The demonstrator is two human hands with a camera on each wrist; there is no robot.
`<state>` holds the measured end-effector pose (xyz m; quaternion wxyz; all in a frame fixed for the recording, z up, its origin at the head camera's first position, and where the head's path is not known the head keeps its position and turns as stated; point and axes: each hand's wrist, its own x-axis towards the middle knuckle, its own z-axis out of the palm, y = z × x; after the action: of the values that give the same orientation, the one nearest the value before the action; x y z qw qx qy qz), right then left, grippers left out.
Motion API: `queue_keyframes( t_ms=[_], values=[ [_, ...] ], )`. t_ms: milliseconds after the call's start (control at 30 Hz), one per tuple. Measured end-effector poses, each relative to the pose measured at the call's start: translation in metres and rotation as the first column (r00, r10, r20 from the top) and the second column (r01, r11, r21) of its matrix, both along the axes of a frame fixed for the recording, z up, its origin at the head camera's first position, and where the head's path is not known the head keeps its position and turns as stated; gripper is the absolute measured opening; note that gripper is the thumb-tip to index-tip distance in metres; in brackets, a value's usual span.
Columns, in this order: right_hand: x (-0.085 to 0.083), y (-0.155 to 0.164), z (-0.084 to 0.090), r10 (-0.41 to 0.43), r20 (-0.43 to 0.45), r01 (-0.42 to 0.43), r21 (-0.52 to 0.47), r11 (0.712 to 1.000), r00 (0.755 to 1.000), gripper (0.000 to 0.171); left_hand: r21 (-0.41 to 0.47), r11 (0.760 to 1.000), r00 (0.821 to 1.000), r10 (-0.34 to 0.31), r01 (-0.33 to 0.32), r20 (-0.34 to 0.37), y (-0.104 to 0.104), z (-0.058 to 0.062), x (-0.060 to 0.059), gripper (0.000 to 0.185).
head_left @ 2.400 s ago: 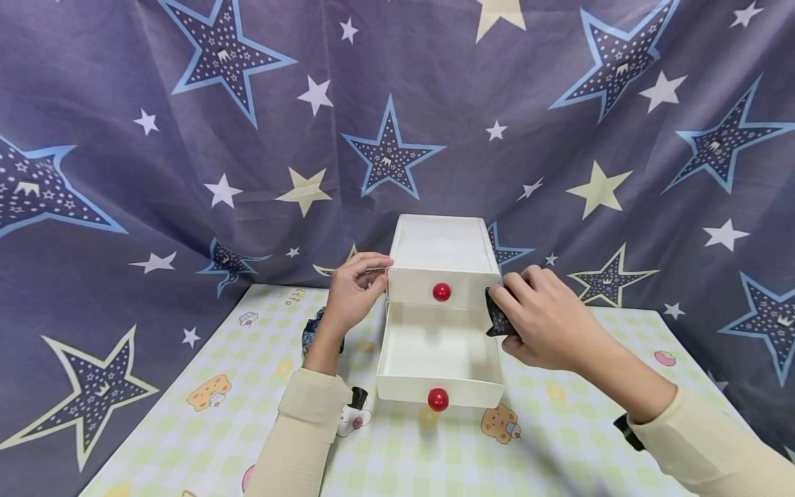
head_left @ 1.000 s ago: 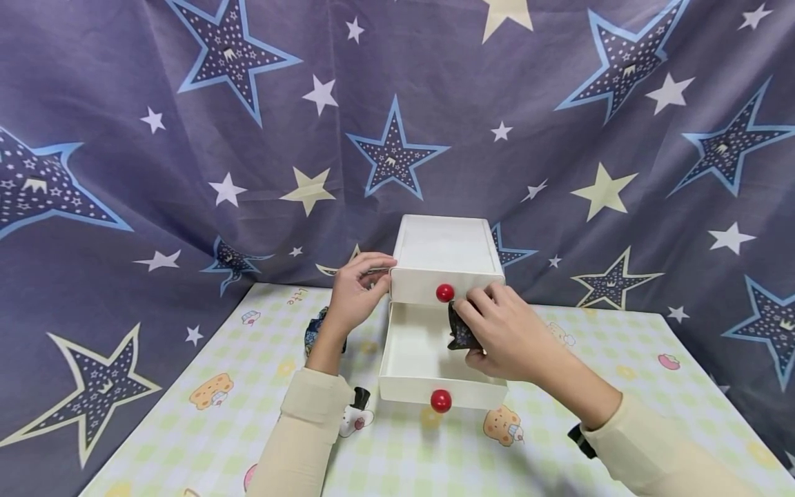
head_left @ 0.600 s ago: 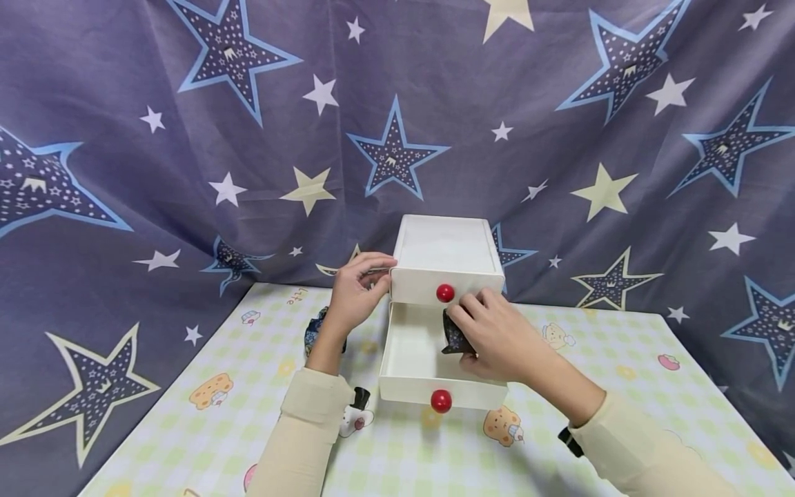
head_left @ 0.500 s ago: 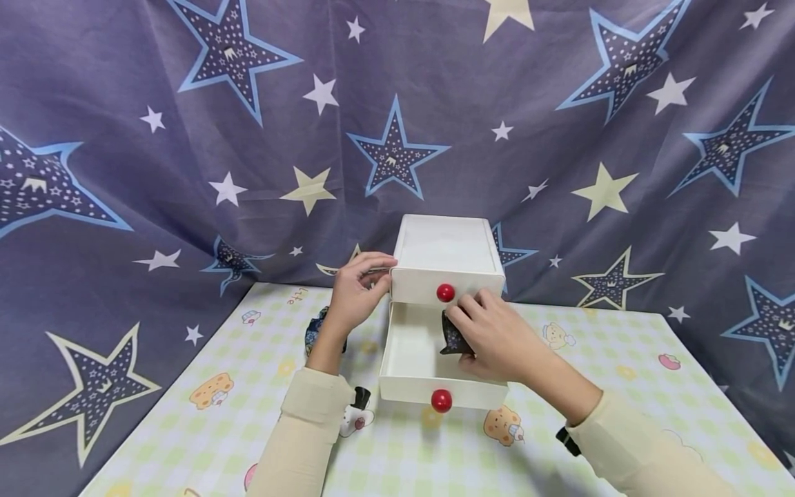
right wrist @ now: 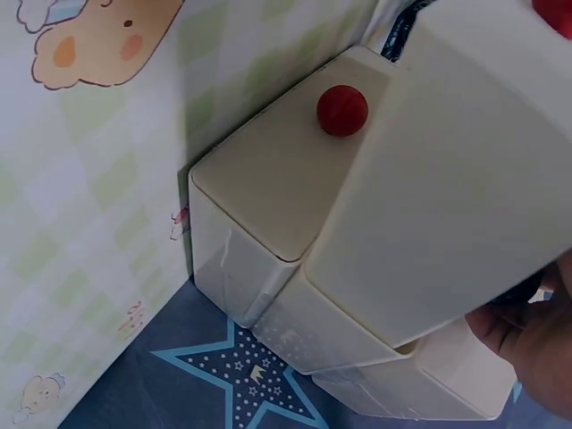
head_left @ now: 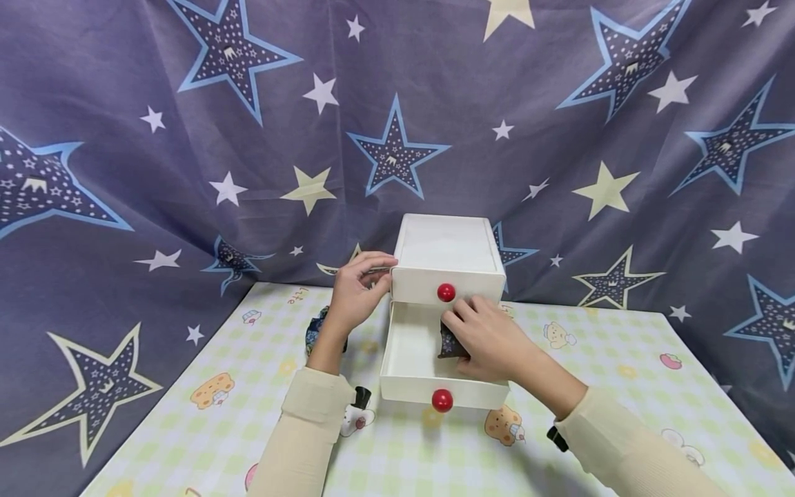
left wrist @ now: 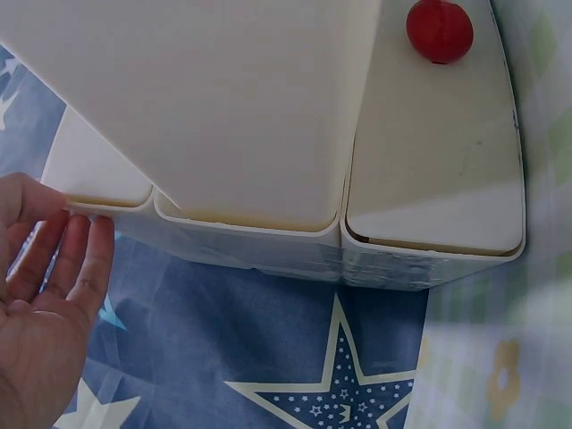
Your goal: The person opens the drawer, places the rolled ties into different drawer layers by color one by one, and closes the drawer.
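**Dark cloth going down into the open lower drawer**

The work in hand looks like the putting-in step. The right hand point(head_left: 491, 338) is curled around a small dark patterned cloth point(head_left: 448, 343) and holds it inside the lower drawer point(head_left: 413, 345) of the white drawer box point(head_left: 444, 252), which is pulled out toward the person. The cloth sits near the back of that drawer, just under the upper drawer's red knob point(head_left: 445, 292); whether it already touches the drawer floor I cannot tell. The left hand point(head_left: 354, 293) rests on the box's left front corner, fingers bent against the edge (steadying it, by the look of things).

As I judge it, the next move calls for letting the cloth go flat on the drawer floor and drawing the fingers out without catching the upper drawer's front; the lower red knob point(head_left: 442, 400) at the drawer's front is free.

The head view alone shows the cloth, both hands and another dark patterned piece point(head_left: 312, 330) on the checked mat point(head_left: 596, 359) left of the box, behind the left wrist. The left wrist view shows the left hand's fingers point(left wrist: 79, 259) lying nearly straight at the box's edge, with the star curtain point(left wrist: 295, 357) beyond. The right wrist view shows the box from below and only a sliver of the right hand at the frame's corner.
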<state>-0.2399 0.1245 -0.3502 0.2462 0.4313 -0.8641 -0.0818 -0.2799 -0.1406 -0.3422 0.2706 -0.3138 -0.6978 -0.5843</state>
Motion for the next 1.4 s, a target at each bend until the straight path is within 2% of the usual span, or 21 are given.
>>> queue_keyframes(
  t_ms=[133, 867, 1000, 1133, 1233, 1400],
  values=[
    [-0.003, 0.000, -0.003, -0.014, 0.026, 0.014, 0.002, 1.000, 1.000, 0.056, -0.004, 1.000, 1.000, -0.001, 0.001, -0.005, 0.001, 0.005, 0.005, 0.022],
    [-0.003, 0.001, -0.010, -0.029, 0.119, 0.030, -0.004, 1.000, 0.992, 0.063, -0.004, 1.000, 1.000, 0.000, 0.000, 0.006, 0.001, 0.004, 0.005, 0.022],
    [-0.001, 0.002, -0.008, -0.020, 0.140, 0.020, 0.001, 1.000, 0.990, 0.064, -0.003, 1.000, 1.000, -0.001, 0.001, 0.008, 0.001, 0.000, 0.000, 0.022],
    [0.002, 0.005, -0.004, -0.003, 0.183, 0.004, -0.006, 1.000, 0.983, 0.065, -0.001, 1.000, 1.000, 0.002, -0.002, 0.013, -0.002, -0.009, -0.012, 0.023],
    [0.003, 0.007, -0.001, 0.013, 0.239, -0.006, -0.028, 1.000, 0.971, 0.064, 0.005, 1.000, 1.000, 0.002, -0.002, 0.015, -0.004, -0.015, -0.018, 0.023],
    [0.005, 0.010, 0.005, 0.038, 0.312, -0.022, -0.055, 0.998, 0.949, 0.059, 0.013, 1.000, 1.000, -0.003, 0.003, 0.014, -0.005, -0.017, -0.020, 0.022]
  ],
)
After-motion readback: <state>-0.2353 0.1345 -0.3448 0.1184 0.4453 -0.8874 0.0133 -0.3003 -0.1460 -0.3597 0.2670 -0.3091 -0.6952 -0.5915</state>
